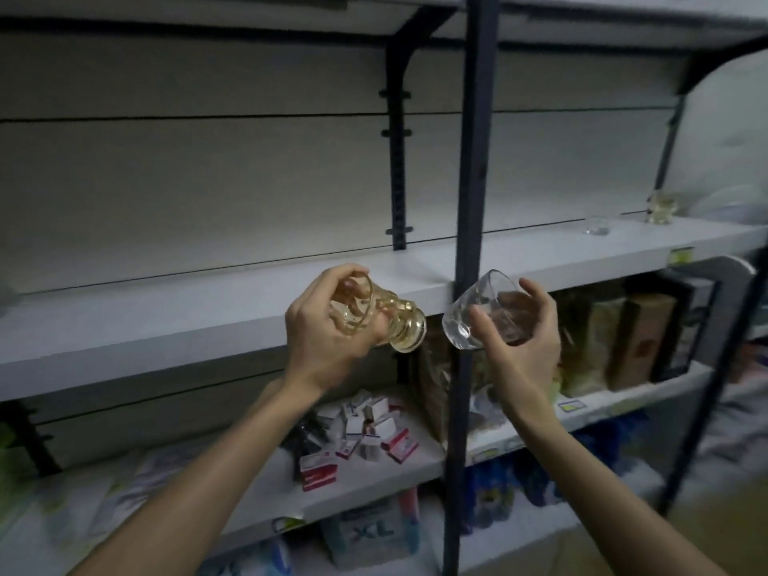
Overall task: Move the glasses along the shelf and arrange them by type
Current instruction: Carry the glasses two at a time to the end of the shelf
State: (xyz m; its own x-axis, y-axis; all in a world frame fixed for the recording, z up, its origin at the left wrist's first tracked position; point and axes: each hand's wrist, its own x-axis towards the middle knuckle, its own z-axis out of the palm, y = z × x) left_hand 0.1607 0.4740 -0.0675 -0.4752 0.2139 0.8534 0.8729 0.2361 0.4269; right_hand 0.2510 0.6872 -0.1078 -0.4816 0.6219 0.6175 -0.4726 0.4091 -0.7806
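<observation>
an amber footed glass (376, 311) is held at the centre of the frame, tipped on its side with its foot pointing right, in front of the edge of the white shelf (166, 322). it is gripped by the left hand (328, 330), fingers curled round its bowl. just to its right, apart from it, a clear tumbler (473, 311) is held tilted, its thick base toward the lower left; the fingers and thumb of the right hand (519, 338) are wrapped round it. a dark upright post (473, 160) is seen behind the tumbler. far along the same shelf, at the right edge of the frame, a small clear glass (597, 225) and another amber glass (661, 207) are left standing. on the shelf below, small boxes (365, 434) are piled.
</observation>
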